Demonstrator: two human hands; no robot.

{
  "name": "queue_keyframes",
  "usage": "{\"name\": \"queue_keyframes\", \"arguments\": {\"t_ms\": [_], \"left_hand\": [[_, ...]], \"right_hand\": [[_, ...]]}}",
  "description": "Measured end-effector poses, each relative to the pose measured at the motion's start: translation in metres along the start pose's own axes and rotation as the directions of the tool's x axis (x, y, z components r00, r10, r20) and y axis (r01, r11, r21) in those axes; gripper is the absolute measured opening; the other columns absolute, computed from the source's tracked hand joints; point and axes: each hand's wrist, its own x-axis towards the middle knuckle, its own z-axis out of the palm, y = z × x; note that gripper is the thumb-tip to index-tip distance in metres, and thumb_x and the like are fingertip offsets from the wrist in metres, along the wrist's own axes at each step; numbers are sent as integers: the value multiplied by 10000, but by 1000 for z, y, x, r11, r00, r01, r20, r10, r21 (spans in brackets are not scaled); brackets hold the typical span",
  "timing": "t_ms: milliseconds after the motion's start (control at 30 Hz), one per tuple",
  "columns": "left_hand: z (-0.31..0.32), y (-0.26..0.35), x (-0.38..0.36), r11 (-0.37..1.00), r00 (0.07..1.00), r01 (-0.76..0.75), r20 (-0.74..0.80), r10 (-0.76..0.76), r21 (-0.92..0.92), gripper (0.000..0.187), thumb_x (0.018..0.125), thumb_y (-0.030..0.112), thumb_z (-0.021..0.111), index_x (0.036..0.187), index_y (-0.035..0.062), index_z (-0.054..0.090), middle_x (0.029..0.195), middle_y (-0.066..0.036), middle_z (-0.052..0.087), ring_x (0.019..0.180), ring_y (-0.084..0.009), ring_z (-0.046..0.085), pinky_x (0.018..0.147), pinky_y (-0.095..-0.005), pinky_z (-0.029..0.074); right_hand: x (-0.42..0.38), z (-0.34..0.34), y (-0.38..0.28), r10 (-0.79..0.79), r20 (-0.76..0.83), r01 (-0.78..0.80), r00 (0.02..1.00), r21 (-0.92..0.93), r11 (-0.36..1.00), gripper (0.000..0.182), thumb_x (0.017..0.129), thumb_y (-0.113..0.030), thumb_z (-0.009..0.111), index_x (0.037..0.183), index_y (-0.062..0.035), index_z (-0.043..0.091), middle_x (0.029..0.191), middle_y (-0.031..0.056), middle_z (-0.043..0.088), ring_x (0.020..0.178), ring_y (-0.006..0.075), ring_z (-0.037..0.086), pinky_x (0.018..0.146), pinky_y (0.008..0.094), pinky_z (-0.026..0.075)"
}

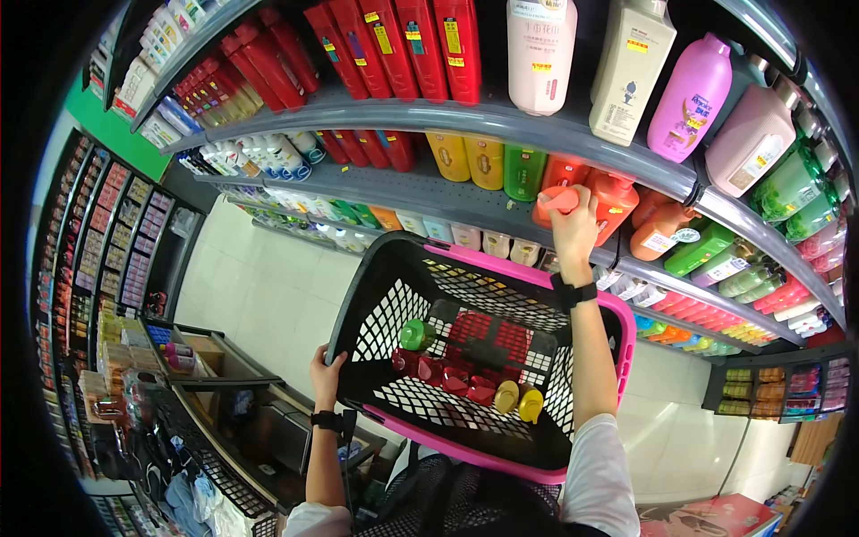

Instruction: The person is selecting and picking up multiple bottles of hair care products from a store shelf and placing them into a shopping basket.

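Observation:
My left hand [328, 371] is closed on the left rim of a black shopping basket [591, 302] with pink edging. Inside it, near the bottom, lie a green-topped bottle [413, 335], several dark red bottles [455, 380] and yellow-capped bottles [530, 404]. My right hand [574, 219] reaches over the basket to the middle shelf. Its fingers wrap round the top of an orange-red bottle [544, 213], which tilts forward at the shelf edge. Another orange-red pump bottle [616, 206] stands just right of that hand, and a green bottle [523, 172] to its left.
An upper shelf [429, 115] with red, white and pink bottles overhangs my right hand. Yellow bottles [465, 159] share the middle shelf. Lower left stand a dark cart [268, 438] and boxes. Product racks [107, 233] line the far left, beyond the tiled floor [259, 268].

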Motion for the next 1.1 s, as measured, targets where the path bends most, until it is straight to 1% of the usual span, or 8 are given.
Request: {"name": "queue_keyframes", "arguments": {"t_ms": [167, 267, 433, 533, 633, 833, 933, 1100], "left_hand": [[5, -5, 8, 997, 1000, -16, 10, 17, -75, 326, 773, 130, 728, 1042, -7, 606, 751, -58, 628, 646, -108, 565, 580, -255, 452], [3, -1, 6, 995, 1000, -5, 30, 8, -96, 329, 778, 119, 723, 1050, -19, 599, 753, -53, 626, 654, -106, 567, 584, -253, 454], [0, 3, 8, 1000, 1000, -26, 3, 26, 5, 326, 779, 121, 724, 1046, -20, 602, 752, -60, 625, 660, -107, 569, 588, -250, 451], [3, 3, 6, 999, 999, -46, -10, 46, 0, 325, 778, 127, 728, 1038, -23, 605, 760, -68, 632, 664, -106, 568, 591, -249, 448], [3, 5, 4, 998, 998, -64, -4, 64, 3, 323, 774, 133, 733, 1028, -22, 606, 769, -71, 639, 667, -105, 566, 592, -249, 447], [0, 5, 8, 996, 996, -84, -8, 84, 27, 310, 775, 137, 732, 1013, -20, 612, 761, -65, 640, 665, -102, 564, 592, -250, 446], [2, 0, 7, 995, 996, -93, -15, 94, 36, 310, 774, 141, 733, 1014, -18, 615, 754, -57, 634, 661, -99, 560, 589, -250, 444], [2, -1, 6, 997, 997, -81, -18, 81, 15, 314, 773, 148, 735, 1015, -16, 618, 742, -49, 622, 655, -97, 549, 588, -250, 441]], "right_hand": [[30, -2, 9, 8, 169, -5, 986, -21, 1000, 749, 746, -522, 704, 1207, -1, 427, 1157, 254, 510, 926, 454, 614, 746, 502, 517], [33, 8, 11, 43, 193, -24, 980, -101, 995, 745, 758, -504, 699, 1230, -3, 412, 1191, 263, 499, 937, 451, 613, 756, 493, 523], [32, 3, -11, -134, 78, 144, 988, -147, 979, 624, 833, -429, 652, 1166, 33, 398, 1155, 255, 530, 795, 441, 641, 616, 480, 547], [35, 2, -20, -66, 91, 78, 994, -130, 988, 606, 871, -395, 618, 1194, 65, 390, 1167, 285, 520, 826, 470, 622, 631, 504, 541], [37, 12, -13, -88, 60, 97, 994, -163, 982, 544, 905, -341, 579, 1191, 79, 385, 1144, 295, 517, 806, 476, 619, 612, 500, 546], [43, 14, -14, -29, -18, 27, 999, -89, 996, 472, 926, -244, 540, 1231, 64, 354, 1176, 277, 517, 794, 485, 615, 629, 534, 534], [45, 25, -8, -97, -76, 87, 992, -116, 989, 399, 921, -207, 522, 1186, 46, 363, 1174, 268, 524, 746, 466, 626, 594, 511, 547], [47, 26, -8, -108, -62, 99, 992, -133, 986, 406, 921, -200, 512, 1201, 51, 359, 1216, 284, 508, 719, 458, 633, 575, 510, 549]]}}
